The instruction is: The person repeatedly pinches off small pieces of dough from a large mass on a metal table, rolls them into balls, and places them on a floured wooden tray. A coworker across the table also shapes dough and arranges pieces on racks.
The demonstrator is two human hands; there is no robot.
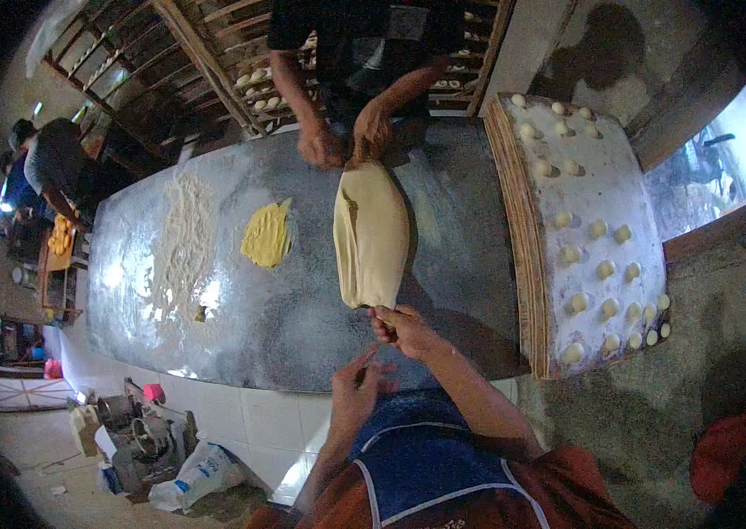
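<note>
A long, pale sheet of dough (373,238) stretches across the table between me and a person opposite. My right hand (401,331) is closed on its near end, fingers pinching the edge. Nearer my apron, my left hand (360,388) is below that end and holds nothing; its fingers are apart, slightly smeared by motion. Both of the co-worker's hands (346,145) grip the dough's gathered far end. Left of the dough, a flat yellow patch of soft, greasy-looking spread (267,234) lies on the dark tabletop (302,344).
Whitish flour streaks (183,251) mark the table's left part. On the right stand stacked boards (523,238), the top one carrying several dough balls (605,269). Slatted racks (205,53) rise behind the co-worker. A machine (148,432) and a white sack (201,476) are on the floor.
</note>
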